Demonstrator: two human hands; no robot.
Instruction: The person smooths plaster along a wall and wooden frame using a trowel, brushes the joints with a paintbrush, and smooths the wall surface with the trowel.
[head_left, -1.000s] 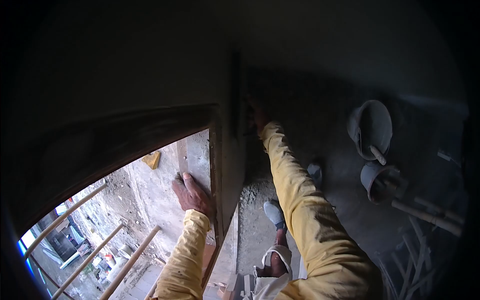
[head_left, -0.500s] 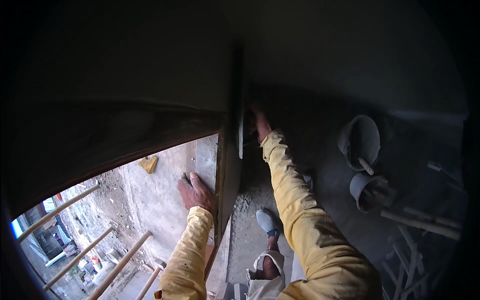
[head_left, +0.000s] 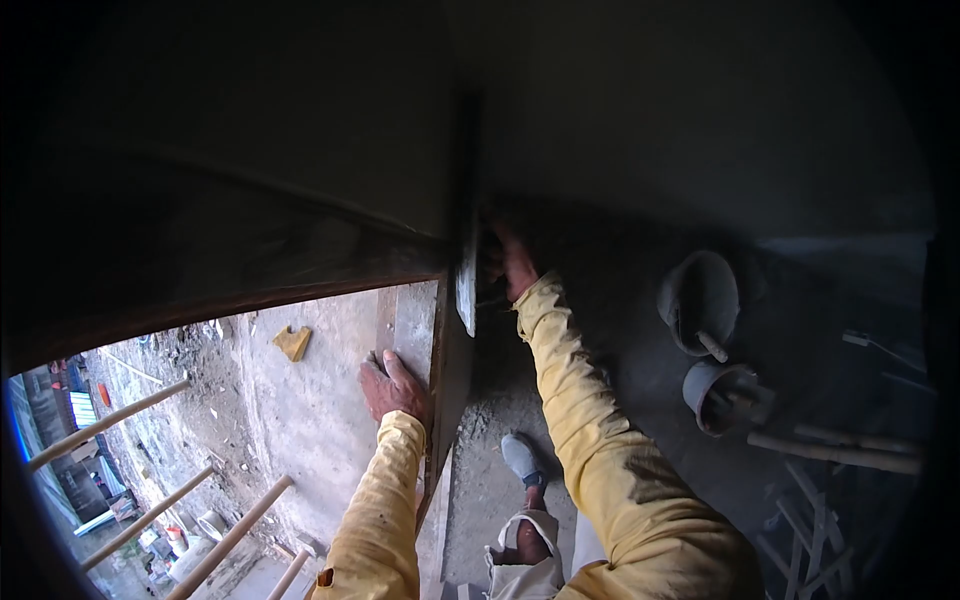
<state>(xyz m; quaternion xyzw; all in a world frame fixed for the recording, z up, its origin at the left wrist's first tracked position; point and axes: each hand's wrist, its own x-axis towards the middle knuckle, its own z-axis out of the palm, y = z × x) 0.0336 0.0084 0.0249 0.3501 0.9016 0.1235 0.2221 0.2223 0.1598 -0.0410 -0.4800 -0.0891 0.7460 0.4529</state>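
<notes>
My left hand (head_left: 392, 388) lies on the pale ledge (head_left: 330, 400) of the opening, close to its wooden edge strip (head_left: 438, 380). Its fingers are stretched out and it holds nothing. In the shade beyond the edge, my right hand (head_left: 514, 265) is closed around the grip of a plastering trowel. The trowel (head_left: 467, 295) shows almost edge-on as a thin, pale-edged plate, upright along the dark wall corner. The grip and most of the fingers are lost in shadow. A chipped yellowish block (head_left: 292, 343) sits on the ledge beyond my left hand.
On the floor to the right stand a large bucket (head_left: 700, 300) with a handled tool in it and a smaller bucket (head_left: 715, 395). Poles (head_left: 835, 453) and wooden slats (head_left: 815, 530) lie nearby. Several wooden bars (head_left: 230, 540) cross the opening at lower left.
The view has shifted slightly, so the buckets sit further left and lower. The trowel plate shows a wider face and has come slightly down. My left hand stays on the ledge.
</notes>
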